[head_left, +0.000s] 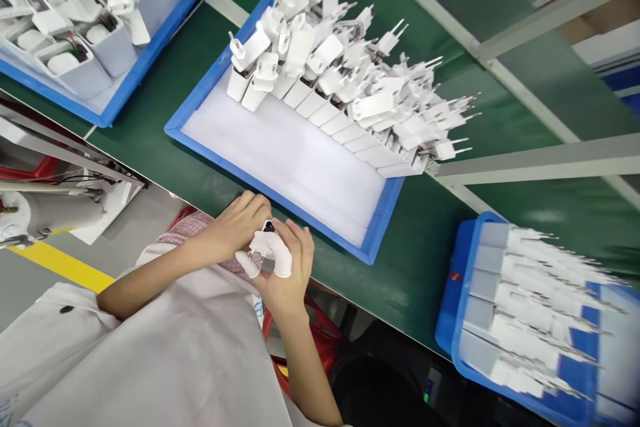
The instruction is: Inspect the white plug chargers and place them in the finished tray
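Note:
Both hands meet over the near edge of the green table [400,280]. My left hand [243,227] has its fingers bent around the upper end of a small white plastic part with a dark spot on top. My right hand [290,267] holds the same part from the other side, with white finger covers [283,260] on its thumb and a finger. Fingers hide most of the part. Just beyond the hands lies a blue tray [369,253] with a white liner, where many white plug housings [325,57] stand packed along the far side.
A blue tray [113,113] of open white housings with wires sits at upper left. At lower right is a blue bin [457,293] with rows of white plug units. A metal frame post [550,160] crosses the right side.

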Demonstrator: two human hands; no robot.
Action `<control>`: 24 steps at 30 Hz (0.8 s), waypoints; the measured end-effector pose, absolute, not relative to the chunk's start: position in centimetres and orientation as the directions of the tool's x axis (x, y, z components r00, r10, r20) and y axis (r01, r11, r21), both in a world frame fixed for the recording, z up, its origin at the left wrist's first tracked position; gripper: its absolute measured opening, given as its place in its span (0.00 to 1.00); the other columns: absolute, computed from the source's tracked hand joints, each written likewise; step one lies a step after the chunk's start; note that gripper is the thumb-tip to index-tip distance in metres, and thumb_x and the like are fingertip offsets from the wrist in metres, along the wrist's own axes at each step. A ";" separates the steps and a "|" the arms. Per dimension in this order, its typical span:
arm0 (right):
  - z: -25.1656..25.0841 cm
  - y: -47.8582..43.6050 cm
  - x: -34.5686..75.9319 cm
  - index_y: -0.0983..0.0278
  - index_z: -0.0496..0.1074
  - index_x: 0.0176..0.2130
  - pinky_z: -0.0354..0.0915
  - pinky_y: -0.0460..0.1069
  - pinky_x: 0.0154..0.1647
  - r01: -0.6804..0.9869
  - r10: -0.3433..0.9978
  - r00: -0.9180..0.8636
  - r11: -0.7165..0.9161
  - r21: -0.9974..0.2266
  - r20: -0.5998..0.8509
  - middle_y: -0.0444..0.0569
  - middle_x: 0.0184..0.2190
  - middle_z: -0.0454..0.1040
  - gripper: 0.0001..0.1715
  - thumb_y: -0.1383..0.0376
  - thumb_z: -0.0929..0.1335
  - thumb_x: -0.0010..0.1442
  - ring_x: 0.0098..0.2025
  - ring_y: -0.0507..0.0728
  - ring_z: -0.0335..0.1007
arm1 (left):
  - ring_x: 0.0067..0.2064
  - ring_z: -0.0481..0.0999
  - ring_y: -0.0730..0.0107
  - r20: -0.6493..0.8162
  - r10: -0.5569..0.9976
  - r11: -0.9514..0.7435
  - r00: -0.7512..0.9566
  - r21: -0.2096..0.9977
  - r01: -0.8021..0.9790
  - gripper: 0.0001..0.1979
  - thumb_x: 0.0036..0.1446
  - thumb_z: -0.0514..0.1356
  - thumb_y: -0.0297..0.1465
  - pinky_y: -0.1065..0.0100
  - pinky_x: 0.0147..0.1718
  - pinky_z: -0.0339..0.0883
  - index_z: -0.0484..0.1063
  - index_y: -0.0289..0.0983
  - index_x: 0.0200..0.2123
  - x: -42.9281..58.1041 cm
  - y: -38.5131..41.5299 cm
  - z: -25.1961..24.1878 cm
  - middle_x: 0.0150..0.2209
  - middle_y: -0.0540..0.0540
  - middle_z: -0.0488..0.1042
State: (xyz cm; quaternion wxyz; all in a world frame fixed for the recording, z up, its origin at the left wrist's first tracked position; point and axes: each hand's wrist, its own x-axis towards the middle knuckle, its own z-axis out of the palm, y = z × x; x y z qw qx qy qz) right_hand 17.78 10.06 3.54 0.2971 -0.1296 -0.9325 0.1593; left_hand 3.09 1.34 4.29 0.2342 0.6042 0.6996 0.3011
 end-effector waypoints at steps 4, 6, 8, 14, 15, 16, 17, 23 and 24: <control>3.8 11.0 18.1 0.61 0.65 0.58 0.65 0.70 0.57 0.188 0.357 -0.858 0.887 -0.421 0.369 0.59 0.56 0.72 0.26 0.61 0.70 0.62 0.61 0.69 0.64 | 0.47 0.63 0.51 0.043 0.989 0.088 -0.140 0.590 0.803 0.08 0.64 0.53 0.22 0.56 0.45 0.63 0.65 0.30 0.46 3.3 1.5 3.4 0.49 0.35 0.68; 4.3 12.0 18.6 0.59 0.67 0.58 0.70 0.64 0.53 0.151 0.359 -0.857 0.861 -0.486 0.369 0.56 0.51 0.75 0.24 0.67 0.69 0.63 0.55 0.65 0.70 | 0.46 0.64 0.51 0.055 0.991 0.069 -0.123 0.575 0.815 0.05 0.65 0.54 0.25 0.57 0.43 0.62 0.66 0.30 0.44 3.2 1.6 2.9 0.46 0.37 0.68; 4.8 12.8 19.0 0.58 0.70 0.55 0.73 0.58 0.48 0.118 0.389 -0.852 0.794 -0.596 0.350 0.53 0.47 0.77 0.22 0.71 0.67 0.63 0.49 0.61 0.74 | 0.45 0.65 0.53 0.046 0.993 0.057 -0.110 0.620 0.783 0.04 0.66 0.54 0.27 0.58 0.42 0.62 0.67 0.32 0.42 2.9 1.7 2.8 0.43 0.39 0.69; 4.4 11.6 18.7 0.56 0.61 0.64 0.73 0.62 0.50 0.079 0.402 -0.858 0.719 -0.691 0.320 0.55 0.53 0.73 0.37 0.68 0.71 0.59 0.53 0.63 0.73 | 0.49 0.66 0.52 0.053 0.992 0.031 -0.113 0.772 0.635 0.13 0.64 0.56 0.24 0.56 0.48 0.62 0.65 0.33 0.52 2.4 1.2 3.3 0.49 0.37 0.71; 4.1 11.1 18.5 0.57 0.59 0.65 0.71 0.65 0.53 0.073 0.403 -0.848 0.731 -0.679 0.343 0.56 0.54 0.73 0.40 0.66 0.73 0.57 0.54 0.65 0.72 | 0.49 0.66 0.52 0.059 0.992 0.023 -0.114 0.791 0.612 0.16 0.63 0.56 0.24 0.56 0.49 0.61 0.64 0.33 0.54 2.4 1.1 3.4 0.52 0.37 0.70; 3.7 10.7 18.4 0.57 0.57 0.65 0.69 0.68 0.55 0.071 0.405 -0.839 0.744 -0.665 0.364 0.57 0.54 0.72 0.43 0.64 0.74 0.56 0.55 0.66 0.71 | 0.50 0.67 0.53 0.065 0.991 0.015 -0.118 0.818 0.575 0.17 0.63 0.57 0.24 0.57 0.49 0.62 0.64 0.34 0.55 2.5 1.0 3.4 0.53 0.38 0.70; 3.5 10.3 18.2 0.58 0.57 0.65 0.67 0.70 0.57 0.071 0.407 -0.829 0.757 -0.649 0.384 0.58 0.54 0.72 0.45 0.62 0.75 0.55 0.55 0.66 0.71 | 0.50 0.67 0.54 0.069 0.989 0.012 -0.134 0.851 0.525 0.17 0.63 0.58 0.24 0.58 0.49 0.63 0.64 0.34 0.55 2.6 1.0 3.3 0.53 0.38 0.71; 3.6 9.2 18.0 0.60 0.70 0.44 0.71 0.67 0.53 -0.011 0.650 -0.524 0.642 -0.767 0.551 0.48 0.41 0.72 0.16 0.69 0.73 0.57 0.42 0.59 0.73 | 0.50 0.72 0.60 0.023 0.938 0.078 -0.346 0.959 0.274 0.17 0.58 0.61 0.22 0.61 0.47 0.69 0.65 0.39 0.50 3.1 0.6 2.9 0.48 0.43 0.73; 3.9 9.2 18.1 0.60 0.70 0.39 0.72 0.66 0.51 -0.028 0.717 -0.438 0.591 -0.806 0.542 0.45 0.36 0.71 0.09 0.71 0.71 0.59 0.38 0.57 0.72 | 0.49 0.73 0.61 0.018 0.930 0.081 -0.367 0.964 0.252 0.17 0.57 0.62 0.23 0.61 0.47 0.69 0.65 0.39 0.49 3.1 0.4 2.8 0.47 0.43 0.73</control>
